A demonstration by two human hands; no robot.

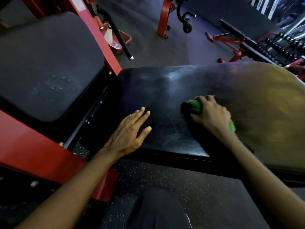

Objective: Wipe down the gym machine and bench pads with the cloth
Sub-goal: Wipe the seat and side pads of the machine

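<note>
item: green cloth, bunched, lying on the near bench pad, right of its middle. right hand: fingers curled over the cloth, holding it pressed to the pad; a tail of cloth shows beside the wrist. left hand: fingers straight and spread, flat on the pad's near left part, holding nothing. step judged: wiping this pad. streaks and dull patches show towards its far edge and left end. good practice: open the cloth flatter for wider contact, work in overlapping passes from edge to edge, and lift the bracing hand off unwiped areas. second pad, beside the red frame, shows droplet marks; likely not yet wiped.
</note>
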